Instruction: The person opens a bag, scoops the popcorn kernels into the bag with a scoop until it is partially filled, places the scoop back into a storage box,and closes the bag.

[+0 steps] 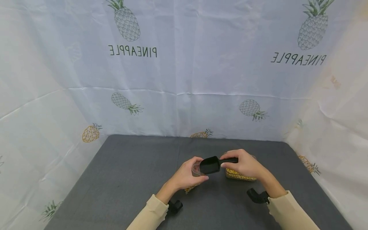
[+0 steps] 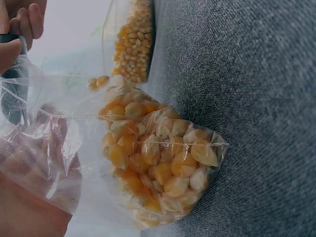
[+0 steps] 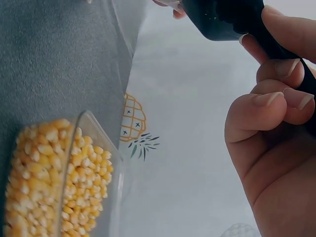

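Observation:
My left hand (image 1: 185,175) holds a clear plastic bag (image 2: 91,192) around its open upper part. Corn kernels (image 2: 158,153) fill the bottom of the bag, which sits low over the grey tabletop. In the left wrist view, a couple of kernels show above the pile. My right hand (image 1: 244,163) grips the handle of a black scoop (image 1: 210,165), whose bowl tips into the bag's mouth. Beyond and below my right wrist stands a clear container (image 3: 85,116) of corn kernels, partly hidden by that hand in the head view.
A grey cloth-covered table (image 1: 138,166) spreads under both hands. Behind and beside it hangs a white curtain (image 1: 184,64) printed with pineapples. Black wrist mounts (image 1: 257,195) sit on both forearms, close over the table.

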A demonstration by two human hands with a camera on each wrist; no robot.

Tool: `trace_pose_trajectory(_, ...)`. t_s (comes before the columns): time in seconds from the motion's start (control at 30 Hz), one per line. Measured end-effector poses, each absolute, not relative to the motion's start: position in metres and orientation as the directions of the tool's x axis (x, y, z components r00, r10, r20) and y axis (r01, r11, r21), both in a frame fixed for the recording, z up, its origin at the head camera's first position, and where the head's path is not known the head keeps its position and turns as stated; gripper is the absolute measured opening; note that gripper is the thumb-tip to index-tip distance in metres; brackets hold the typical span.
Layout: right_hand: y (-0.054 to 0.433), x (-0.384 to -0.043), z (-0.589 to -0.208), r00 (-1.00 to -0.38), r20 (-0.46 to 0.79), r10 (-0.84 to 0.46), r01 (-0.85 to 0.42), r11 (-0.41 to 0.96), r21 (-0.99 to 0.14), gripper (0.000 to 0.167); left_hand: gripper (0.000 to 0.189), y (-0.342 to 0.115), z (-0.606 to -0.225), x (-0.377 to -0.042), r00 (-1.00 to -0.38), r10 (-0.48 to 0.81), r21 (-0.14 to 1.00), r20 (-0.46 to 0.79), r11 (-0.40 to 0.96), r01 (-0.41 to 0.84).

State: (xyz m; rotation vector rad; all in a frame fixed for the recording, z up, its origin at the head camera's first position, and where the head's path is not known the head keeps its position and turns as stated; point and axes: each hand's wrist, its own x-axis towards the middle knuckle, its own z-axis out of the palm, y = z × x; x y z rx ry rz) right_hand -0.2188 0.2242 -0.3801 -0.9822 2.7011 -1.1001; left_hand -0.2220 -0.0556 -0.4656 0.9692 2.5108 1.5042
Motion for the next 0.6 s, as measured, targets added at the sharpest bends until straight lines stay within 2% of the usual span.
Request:
trace_pose_trajectory(0.2,0.228,-0.213,-0.389,-0.824,0.193,-0.532,-0.484,0.486,-0.728,0.028,0.061,-0.056,-0.466,-0.222,-0.803,0.538,0.811,0.258,0.331,0.482)
trace_pose_trajectory(0.4,0.23,-0.21,-0.4,-0.858,0.213,-0.467,-0.442,0.46,-0.77,0.028,0.06,-0.055,-0.467,-0.223,-0.807,0.533,0.821,0.255,0.322,0.472)
trace_pose_trajectory(0.6,0.235,-0.21,-0.415,-0.865,0.241,-0.439,-0.435,0.42,-0.797,0.026,0.058,-0.055,-0.467,-0.223,-0.807,0.534,0.823,0.254,0.318,0.47)
